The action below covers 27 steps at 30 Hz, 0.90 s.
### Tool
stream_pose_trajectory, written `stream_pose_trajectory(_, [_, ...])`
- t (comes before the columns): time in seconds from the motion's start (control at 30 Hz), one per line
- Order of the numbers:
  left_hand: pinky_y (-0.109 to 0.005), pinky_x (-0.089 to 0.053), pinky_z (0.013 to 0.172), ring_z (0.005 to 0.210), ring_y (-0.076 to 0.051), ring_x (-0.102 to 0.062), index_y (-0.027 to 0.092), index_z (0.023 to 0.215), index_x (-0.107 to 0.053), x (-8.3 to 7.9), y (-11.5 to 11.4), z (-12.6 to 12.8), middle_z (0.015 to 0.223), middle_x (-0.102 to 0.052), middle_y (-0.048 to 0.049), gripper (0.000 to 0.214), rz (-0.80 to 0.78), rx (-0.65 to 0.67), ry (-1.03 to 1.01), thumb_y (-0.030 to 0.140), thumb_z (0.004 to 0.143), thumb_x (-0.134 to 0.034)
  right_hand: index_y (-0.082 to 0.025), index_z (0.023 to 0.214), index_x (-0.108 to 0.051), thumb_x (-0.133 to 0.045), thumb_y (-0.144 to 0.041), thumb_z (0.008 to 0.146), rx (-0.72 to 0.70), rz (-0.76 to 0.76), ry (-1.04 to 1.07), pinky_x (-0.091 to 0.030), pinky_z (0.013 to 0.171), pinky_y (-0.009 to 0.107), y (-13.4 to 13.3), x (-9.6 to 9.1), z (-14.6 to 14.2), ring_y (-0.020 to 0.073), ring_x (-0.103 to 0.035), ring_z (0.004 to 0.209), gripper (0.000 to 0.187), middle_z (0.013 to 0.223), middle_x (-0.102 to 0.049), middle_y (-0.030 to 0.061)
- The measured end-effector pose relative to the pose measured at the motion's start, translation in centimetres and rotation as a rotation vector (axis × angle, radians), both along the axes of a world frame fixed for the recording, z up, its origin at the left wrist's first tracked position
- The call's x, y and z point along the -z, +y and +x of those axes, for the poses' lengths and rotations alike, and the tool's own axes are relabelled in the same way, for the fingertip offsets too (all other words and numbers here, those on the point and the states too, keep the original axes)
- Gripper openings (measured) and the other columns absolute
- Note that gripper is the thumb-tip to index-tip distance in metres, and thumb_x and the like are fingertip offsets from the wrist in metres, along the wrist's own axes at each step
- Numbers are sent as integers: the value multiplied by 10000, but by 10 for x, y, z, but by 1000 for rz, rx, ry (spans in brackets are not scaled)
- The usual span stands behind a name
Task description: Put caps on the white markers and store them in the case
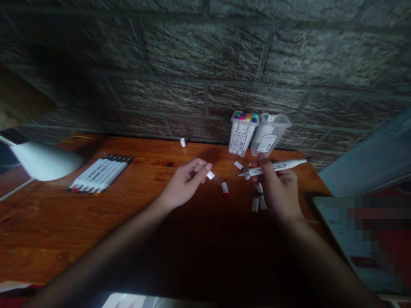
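My left hand (184,182) pinches a small white marker cap (210,175) between thumb and fingers above the wooden table. In my right hand (279,190) is a white marker (278,166), held near its middle with both dark tips bare. The tip at its left end points toward my left hand, a short gap from the cap. A white cap with a red end (224,188) lies on the table between my hands. More loose caps (254,205) lie below and beside my right hand, partly hidden by its fingers. Another white cap (183,142) stands near the wall.
A row of several white markers (99,174) lies at the left, beside a white lamp shade (46,160). Against the brick wall (173,98) stand a clear case of colourful-ended markers (239,139) and a second clear case (271,132). The table's right edge is past my right hand.
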<state>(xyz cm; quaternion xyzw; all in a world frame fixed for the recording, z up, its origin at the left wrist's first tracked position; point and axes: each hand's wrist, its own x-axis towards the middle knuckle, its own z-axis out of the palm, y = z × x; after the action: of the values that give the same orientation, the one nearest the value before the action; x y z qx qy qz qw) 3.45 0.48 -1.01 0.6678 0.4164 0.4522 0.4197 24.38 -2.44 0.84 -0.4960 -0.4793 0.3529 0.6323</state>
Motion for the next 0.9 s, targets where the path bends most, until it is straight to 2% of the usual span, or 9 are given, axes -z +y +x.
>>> stream_pose_trajectory(0.17, [-230, -353, 614, 629, -138, -497, 187, 883, -724, 6, 2, -3, 684, -604, -3, 149, 139, -60, 148, 314, 824, -672, -155, 725, -686, -629, -503, 831, -15, -21, 49, -420, 426, 219, 3, 0, 1, 99, -541, 464, 368, 581, -636, 15])
stream_pose_trajectory(0.33, [-246, -383, 695, 710, -167, -558, 227, 950, -750, 17, 11, -7, 814, -675, -31, 171, 222, -26, 405, 294, 810, -679, -149, 701, -677, -646, -500, 811, -4, -14, 97, -411, 425, 216, 6, 0, 2, 92, -532, 457, 369, 575, -632, 11])
stream_pose_trajectory(0.4, [-251, -391, 702, 715, -174, -570, 237, 992, -742, 20, 13, -7, 831, -686, -32, 209, 215, -34, 428, 306, 803, -686, -150, 693, -675, -641, -511, 810, -11, -3, 101, -401, 422, 213, 8, 1, 3, 93, -527, 453, 381, 546, -614, 5])
stream_pose_trajectory(0.5, [-242, -372, 633, 613, -159, -523, 235, 1041, -727, 19, 14, -7, 703, -634, 2, 290, 193, -72, 404, 310, 761, -726, -150, 699, -676, -632, -537, 804, -3, -6, 110, -398, 420, 215, 11, 3, 6, 95, -525, 452, 403, 539, -606, 3])
stream_pose_trajectory(0.6, [-233, -363, 607, 590, -147, -500, 218, 972, -734, 15, 12, -7, 663, -610, 14, 260, 147, -78, 367, 303, 727, -755, -153, 715, -678, -630, -547, 800, 13, -6, 122, -401, 421, 214, 13, 3, 9, 92, -524, 447, 406, 543, -609, 1])
stream_pose_trajectory(0.67, [-228, -386, 637, 662, -153, -538, 194, 840, -730, 11, 10, -5, 718, -646, -10, 171, 100, -53, 295, 318, 726, -759, -155, 718, -675, -627, -544, 803, 18, -4, 125, -395, 414, 207, 14, 3, 10, 87, -517, 441, 401, 541, -605, -1])
stream_pose_trajectory(0.73, [-215, -390, 609, 671, -139, -541, 165, 751, -702, 8, 9, -4, 746, -657, -28, 191, -15, -33, 149, 346, 730, -760, -154, 716, -672, -633, -541, 798, 22, -8, 140, -393, 409, 204, 15, 3, 10, 86, -520, 443, 397, 551, -609, 0])
stream_pose_trajectory(0.83, [-179, -301, 463, 504, -67, -421, 138, 749, -665, 3, 5, -1, 697, -627, -16, 257, -291, 27, -200, 374, 731, -764, -150, 709, -676, -653, -532, 783, 9, -4, 183, -388, 403, 207, 15, 5, 9, 87, -522, 439, 390, 553, -617, 4])
stream_pose_trajectory(0.9, [-164, -260, 429, 452, -38, -346, 135, 765, -650, -1, 2, 1, 658, -597, 4, 263, -415, 103, -410, 368, 729, -768, -149, 701, -678, -651, -520, 791, -17, 16, 207, -376, 399, 210, 14, 4, 7, 82, -503, 421, 383, 524, -598, -4])
